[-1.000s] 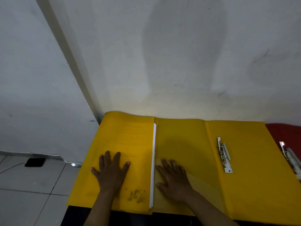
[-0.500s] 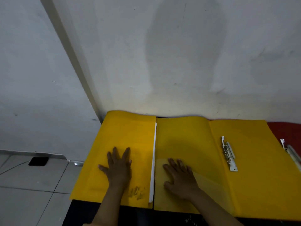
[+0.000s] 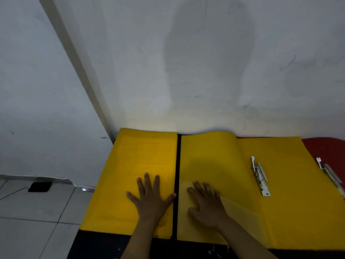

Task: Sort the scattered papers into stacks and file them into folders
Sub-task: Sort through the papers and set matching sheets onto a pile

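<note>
At right, a red folder (image 3: 328, 152) is cut off; left hand (image 3: 151, 197) and right hand (image 3: 207, 204) lie spread flat on yellow folders (image 3: 214, 159).

No readable text, label, brand or number anywhere. Dark smudged scribble near front edge of closed yellow folder (image 3: 130, 176), partly under left wrist, too blurred to read. Faint lines showing through folder cover, illegible.
</note>
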